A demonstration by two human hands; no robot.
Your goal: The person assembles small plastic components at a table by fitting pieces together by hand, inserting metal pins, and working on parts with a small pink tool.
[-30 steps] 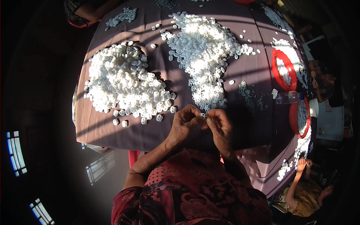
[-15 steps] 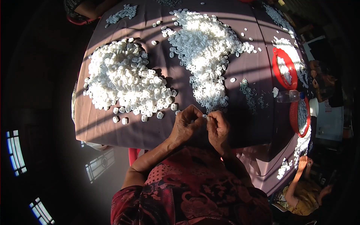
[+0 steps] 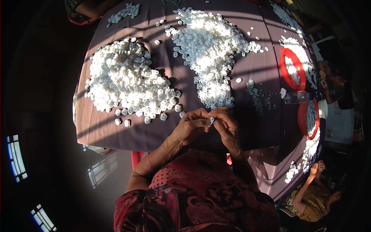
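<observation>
My left hand (image 3: 190,127) and my right hand (image 3: 227,126) meet fingertip to fingertip just above the near edge of the table. Between them they pinch one small white plastic piece (image 3: 211,120). A big heap of chunky white pieces (image 3: 127,81) lies to the left of my hands. A second heap of smaller white ring-shaped pieces (image 3: 210,46) stretches away in front of them. The purple tablecloth (image 3: 127,135) covers the round table.
Two red baskets (image 3: 292,67) (image 3: 307,118) with white pieces stand at the right, a clear plastic bottle (image 3: 295,97) between them. Small metal parts (image 3: 256,91) lie scattered right of my hands. Another person's arm (image 3: 87,9) is at the far left, and a seated person (image 3: 313,189) at lower right.
My hands have stayed together at the table's near edge, shifting slightly; the fingers keep working on the small white piece. The heaps have not changed.
</observation>
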